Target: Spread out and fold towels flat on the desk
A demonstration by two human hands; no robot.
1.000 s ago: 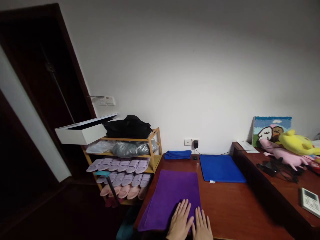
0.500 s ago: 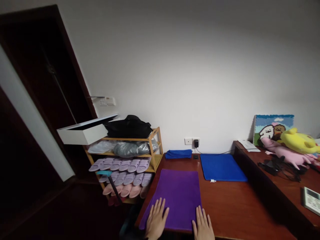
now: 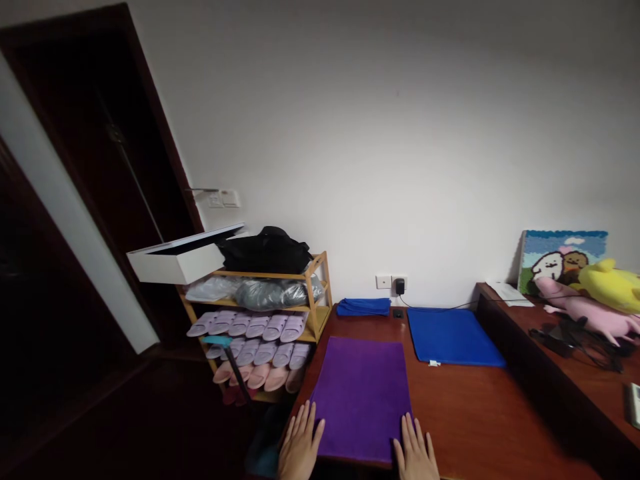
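A purple cloth [image 3: 363,387] lies flat on the brown wooden table [image 3: 480,427], its near edge close to the table's front. My left hand [image 3: 300,440] rests palm down at the cloth's lower left edge, fingers stretched out. At the lower right corner my right hand [image 3: 416,448] lies flat, fingers spread, partly on the cloth and partly on the wood. Neither hand grips anything. Beyond the purple cloth sits a folded blue cloth [image 3: 363,307]. To the right, a flat blue cloth [image 3: 455,337] with a white tag is spread out.
A wooden shoe rack [image 3: 320,320] with several rows of slippers stands left of the table, carrying a black bag [image 3: 267,250] and a white box [image 3: 175,263]. On a raised surface at right are plush toys [image 3: 585,310] and cables [image 3: 575,340]. A plugged-in adapter [image 3: 399,286] trails a cord.
My left hand has slid left toward the cloth's side edge, and the cloth's lower left corner no longer spreads out there. My right hand stays at the right edge. The view has shifted slightly left.
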